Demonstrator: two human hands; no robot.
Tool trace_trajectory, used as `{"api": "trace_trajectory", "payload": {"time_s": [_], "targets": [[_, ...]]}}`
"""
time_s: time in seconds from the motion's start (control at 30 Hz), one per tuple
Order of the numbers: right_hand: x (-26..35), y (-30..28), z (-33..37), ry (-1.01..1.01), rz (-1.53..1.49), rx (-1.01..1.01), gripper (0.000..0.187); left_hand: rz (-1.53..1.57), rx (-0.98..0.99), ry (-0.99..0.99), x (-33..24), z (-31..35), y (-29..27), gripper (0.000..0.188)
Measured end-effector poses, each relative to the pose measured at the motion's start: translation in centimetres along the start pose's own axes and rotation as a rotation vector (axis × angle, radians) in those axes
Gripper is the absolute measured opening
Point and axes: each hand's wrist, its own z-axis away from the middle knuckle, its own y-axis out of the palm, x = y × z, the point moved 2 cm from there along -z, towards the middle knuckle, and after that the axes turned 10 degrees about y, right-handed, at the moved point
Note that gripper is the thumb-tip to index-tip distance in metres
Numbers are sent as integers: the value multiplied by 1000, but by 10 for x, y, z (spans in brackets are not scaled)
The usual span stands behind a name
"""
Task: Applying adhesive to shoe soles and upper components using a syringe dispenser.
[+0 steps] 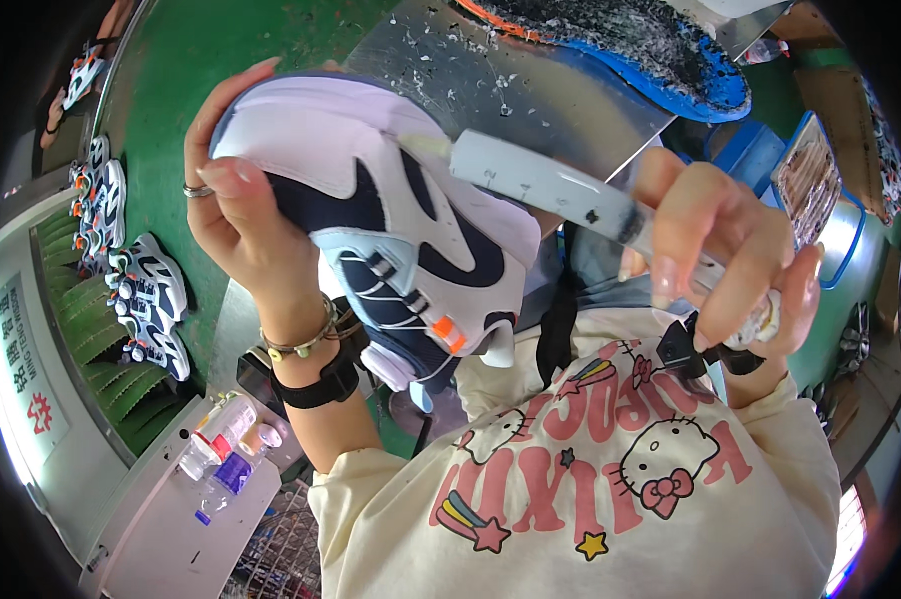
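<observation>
My left hand (241, 210) grips a sneaker (390, 200) by one end, fingers wrapped round the sole edge and thumb on the upper. White, navy and pale blue, the shoe has thin laces and a small orange tab. In my right hand (720, 250) is a plastic syringe (545, 180), half clear, with my fingers wrapped round its barrel and rear end. Its tip points left at the shoe's side, close to the seam; whether it touches I cannot make out.
A metal worktop (450, 70) speckled with dark scraps bears a blue and orange pad (660, 70). More sneakers (146, 299) lie on the green surface at left. Plastic bottles (233, 469) rest on a pale table at lower left. A blue-framed rack (810, 180) stands at right.
</observation>
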Motion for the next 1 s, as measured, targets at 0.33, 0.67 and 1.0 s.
{"api": "trace_trajectory", "payload": {"time_s": [0.33, 0.67, 1.0], "targets": [[-20, -3, 7, 197, -39, -162, 68, -94, -89, -164, 32, 4, -4, 62], [-6, 3, 23, 406, -9, -172, 66, -97, -100, -228, 41, 5, -9, 67], [7, 0, 37, 447, 86, -148, 64, -177, -90, -236, 41, 6, -7, 66]]}}
